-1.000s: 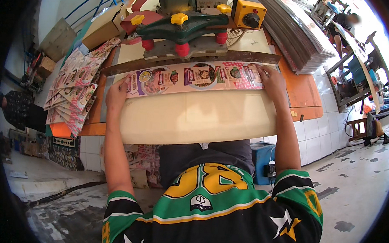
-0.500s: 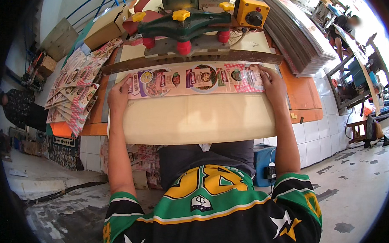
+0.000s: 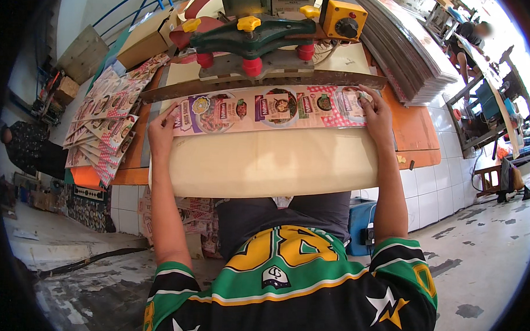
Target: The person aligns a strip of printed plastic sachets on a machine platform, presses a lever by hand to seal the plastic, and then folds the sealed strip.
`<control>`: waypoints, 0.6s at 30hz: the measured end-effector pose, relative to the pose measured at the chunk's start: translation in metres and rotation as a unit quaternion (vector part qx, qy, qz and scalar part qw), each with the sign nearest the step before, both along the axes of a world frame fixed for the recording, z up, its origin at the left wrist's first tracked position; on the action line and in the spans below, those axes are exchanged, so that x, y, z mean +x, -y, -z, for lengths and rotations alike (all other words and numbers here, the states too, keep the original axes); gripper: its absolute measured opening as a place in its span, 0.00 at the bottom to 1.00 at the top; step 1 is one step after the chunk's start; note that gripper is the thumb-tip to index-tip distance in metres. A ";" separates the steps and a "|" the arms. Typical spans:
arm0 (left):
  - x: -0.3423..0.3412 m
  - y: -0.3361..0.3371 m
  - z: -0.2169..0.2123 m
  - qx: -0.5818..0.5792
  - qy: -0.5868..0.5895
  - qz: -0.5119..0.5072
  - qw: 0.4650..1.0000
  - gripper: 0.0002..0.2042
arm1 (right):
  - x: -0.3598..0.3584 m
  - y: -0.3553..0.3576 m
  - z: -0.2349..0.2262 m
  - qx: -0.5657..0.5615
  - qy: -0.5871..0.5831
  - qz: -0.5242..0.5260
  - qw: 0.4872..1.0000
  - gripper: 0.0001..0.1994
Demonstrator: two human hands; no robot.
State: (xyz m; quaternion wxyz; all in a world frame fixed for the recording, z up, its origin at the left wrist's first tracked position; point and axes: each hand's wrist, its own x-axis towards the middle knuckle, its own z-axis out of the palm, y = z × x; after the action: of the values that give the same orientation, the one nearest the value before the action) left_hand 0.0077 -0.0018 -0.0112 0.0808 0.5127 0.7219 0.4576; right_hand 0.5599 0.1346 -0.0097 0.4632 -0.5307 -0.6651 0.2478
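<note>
The cream board (image 3: pixel 271 166) lies nearest the person, long axis running 9 to 3 o'clock. On its far edge sits the printed strip (image 3: pixel 273 107): glossy, with food pictures in pink, purple and red check, long axis likewise 9 to 3. The left hand (image 3: pixel 161 132) presses flat on the strip's 9 o'clock end; the right hand (image 3: pixel 376 117) pins the 3 o'clock end, fingers curled over it. At 12 o'clock stands the press (image 3: pixel 252 42). A sheet stack (image 3: pixel 103 125) fans out at 9 o'clock.
</note>
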 end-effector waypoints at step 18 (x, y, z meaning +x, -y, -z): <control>0.028 0.044 -0.022 0.000 0.009 -0.033 0.999 0.15 | 0.012 0.044 -0.017 -0.009 -0.111 -0.016 0.994 0.23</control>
State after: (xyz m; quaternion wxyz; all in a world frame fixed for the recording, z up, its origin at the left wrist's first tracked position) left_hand 0.0355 -0.0462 0.0104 0.0722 0.4847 0.7373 0.4650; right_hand 0.5720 0.0903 0.0075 0.5254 -0.4932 -0.6158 0.3186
